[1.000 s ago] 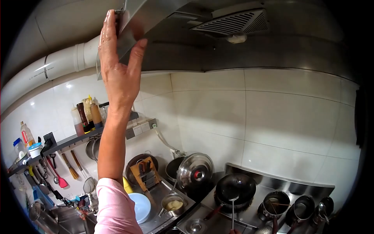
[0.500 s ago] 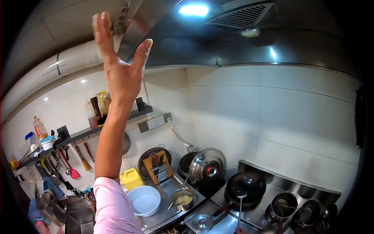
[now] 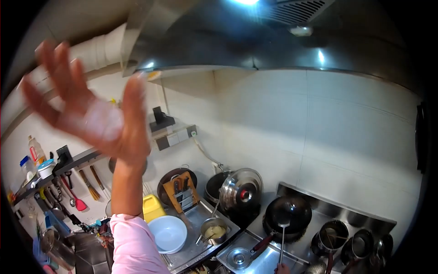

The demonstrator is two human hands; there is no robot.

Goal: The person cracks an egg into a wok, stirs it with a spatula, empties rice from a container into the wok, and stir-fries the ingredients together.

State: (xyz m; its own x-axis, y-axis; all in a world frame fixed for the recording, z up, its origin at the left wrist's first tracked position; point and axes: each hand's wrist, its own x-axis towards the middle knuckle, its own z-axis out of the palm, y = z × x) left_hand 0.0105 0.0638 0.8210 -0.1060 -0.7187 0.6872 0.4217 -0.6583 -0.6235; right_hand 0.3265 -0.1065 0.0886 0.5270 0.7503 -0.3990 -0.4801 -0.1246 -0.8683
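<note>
My left hand [image 3: 98, 109] is raised high at the left, blurred, its fingers spread and nothing in it, in front of the wall shelf and the white pipe. Low at the bottom edge, my right hand [image 3: 282, 268] is closed round the handle of a long metal ladle [image 3: 283, 244]. The ladle's head rests in the black wok [image 3: 288, 217] on the stove. Above hangs the range hood [image 3: 191, 43], its light [image 3: 246, 2] lit. A small pot [image 3: 213, 230] with pale food stands left of the wok.
A light blue basin [image 3: 167, 234], a yellow jug [image 3: 153, 208] and a knife block [image 3: 181, 192] stand on the left counter. A lidded pot [image 3: 241, 194] is at the back corner. More pots [image 3: 333, 235] line the right. A sink [image 3: 91, 255] lies lower left.
The hood light has come on. My left hand has moved down and left, away from the hood's edge, and its fingers have spread. The view has shifted slightly.
</note>
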